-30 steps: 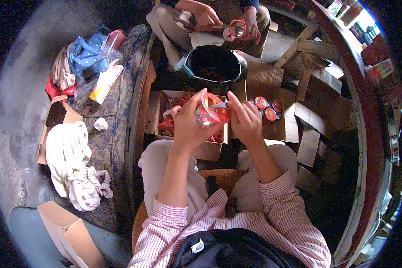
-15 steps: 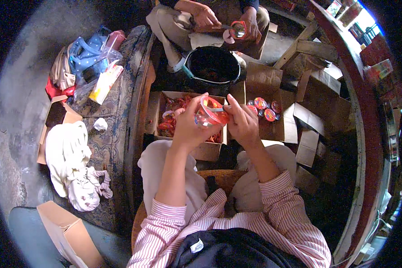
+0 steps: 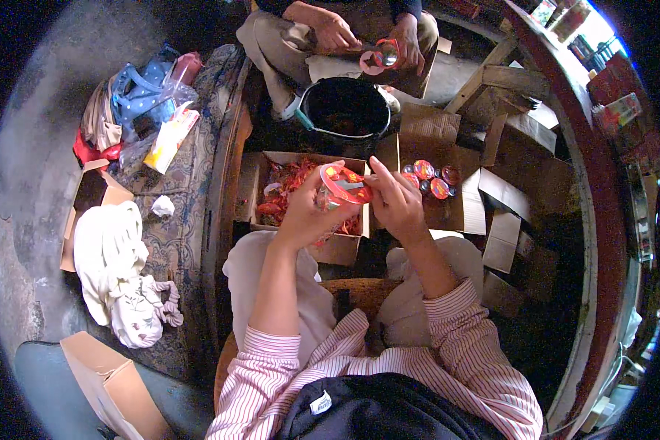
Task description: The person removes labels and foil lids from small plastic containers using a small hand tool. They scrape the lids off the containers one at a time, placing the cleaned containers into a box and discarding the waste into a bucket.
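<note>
In front of me, my left hand is wrapped round a clear plastic cup whose mouth tilts toward the right. Torn red printed film hangs at the cup's rim. My right hand is closed on a small knife, with its pale blade lying across the cup's mouth among the red film. The fingers hide most of the knife's handle. Beneath both hands stands a cardboard box holding red film scraps.
Across from me a co-worker's hands work on another cup. A black bucket stands between us. Several sealed red-lidded cups sit in a right-hand carton. Cloths and bags lie on the left bench.
The red film at the cup's mouth has shifted and now shows its printed side. The blade has moved slightly down along the mouth. Across from me, the co-worker's cup has its film peeled out to the left.
</note>
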`<state>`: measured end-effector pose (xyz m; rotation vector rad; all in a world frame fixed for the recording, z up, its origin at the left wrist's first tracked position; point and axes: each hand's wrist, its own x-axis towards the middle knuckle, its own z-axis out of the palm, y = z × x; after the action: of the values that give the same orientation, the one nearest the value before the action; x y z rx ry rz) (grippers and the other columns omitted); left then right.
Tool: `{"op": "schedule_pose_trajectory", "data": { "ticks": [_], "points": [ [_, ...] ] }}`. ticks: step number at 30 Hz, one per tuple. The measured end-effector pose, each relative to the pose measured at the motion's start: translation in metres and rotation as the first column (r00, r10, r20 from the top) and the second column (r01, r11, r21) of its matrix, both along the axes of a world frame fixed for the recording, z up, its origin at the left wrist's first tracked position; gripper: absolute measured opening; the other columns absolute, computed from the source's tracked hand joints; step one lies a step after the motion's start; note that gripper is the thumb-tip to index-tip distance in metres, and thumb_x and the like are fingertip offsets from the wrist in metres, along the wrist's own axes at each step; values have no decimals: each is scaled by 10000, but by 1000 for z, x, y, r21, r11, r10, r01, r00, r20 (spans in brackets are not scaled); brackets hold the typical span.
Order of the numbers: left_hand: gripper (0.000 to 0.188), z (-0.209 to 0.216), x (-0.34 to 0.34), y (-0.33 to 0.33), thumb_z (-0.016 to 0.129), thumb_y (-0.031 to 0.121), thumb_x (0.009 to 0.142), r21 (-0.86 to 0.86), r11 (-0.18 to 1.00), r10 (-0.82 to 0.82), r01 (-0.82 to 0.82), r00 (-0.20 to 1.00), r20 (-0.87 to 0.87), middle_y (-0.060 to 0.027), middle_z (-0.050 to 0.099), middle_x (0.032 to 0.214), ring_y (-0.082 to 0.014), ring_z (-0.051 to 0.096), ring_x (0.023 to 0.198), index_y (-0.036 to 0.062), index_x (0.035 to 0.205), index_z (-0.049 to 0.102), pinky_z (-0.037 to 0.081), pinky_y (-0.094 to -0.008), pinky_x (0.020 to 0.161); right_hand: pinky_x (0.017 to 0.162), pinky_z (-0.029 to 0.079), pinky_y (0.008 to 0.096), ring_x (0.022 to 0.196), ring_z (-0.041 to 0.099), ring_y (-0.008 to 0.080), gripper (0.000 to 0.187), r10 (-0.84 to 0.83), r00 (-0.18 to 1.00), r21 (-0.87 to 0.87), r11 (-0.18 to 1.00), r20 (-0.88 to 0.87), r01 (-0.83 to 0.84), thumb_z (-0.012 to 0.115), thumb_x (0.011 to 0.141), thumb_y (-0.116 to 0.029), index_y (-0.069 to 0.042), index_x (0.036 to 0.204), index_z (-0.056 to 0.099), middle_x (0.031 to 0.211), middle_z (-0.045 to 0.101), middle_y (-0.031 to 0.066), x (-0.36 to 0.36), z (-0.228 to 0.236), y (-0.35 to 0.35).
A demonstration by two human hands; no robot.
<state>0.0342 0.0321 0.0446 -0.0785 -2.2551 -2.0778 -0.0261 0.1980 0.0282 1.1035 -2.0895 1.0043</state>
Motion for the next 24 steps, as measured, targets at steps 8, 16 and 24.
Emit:
{"op": "schedule_pose_trajectory", "data": {
  "ticks": [8, 16, 24],
  "points": [
    [677, -1, -1, 2, 716, 193, 714, 124, 990, -67, 69, 997, -27, -71, 529, 1094, -141, 496, 1044, 38, 1270, 360, 401, -296, 907, 605, 491, 266, 674, 619, 151, 583, 130, 853, -295, 955, 506, 30, 635, 661, 82, -28, 1205, 458, 753, 634, 79, -8, 9, 2],
    [732, -15, -7, -1, 712, 212, 691, 39, 998, 48, -46, 998, -51, -79, 559, 1054, -167, 531, 993, 32, 1287, 328, 414, -304, 871, 587, 493, 269, 640, 601, 154, 563, -11, 928, -133, 989, 373, 66, 634, 674, 46, -46, 1203, 463, 716, 621, 66, -5, 15, 5],
    [791, -8, -7, 4, 738, 295, 634, -268, 953, 111, -139, 987, -116, -76, 568, 1084, -205, 535, 1015, 68, 1268, 324, 306, -394, 886, 577, 483, 332, 647, 571, 235, 470, -83, 995, 111, 991, 63, 76, 570, 701, 5, -47, 1164, 511, 753, 612, 81, -4, 16, 7]
  ]
}}
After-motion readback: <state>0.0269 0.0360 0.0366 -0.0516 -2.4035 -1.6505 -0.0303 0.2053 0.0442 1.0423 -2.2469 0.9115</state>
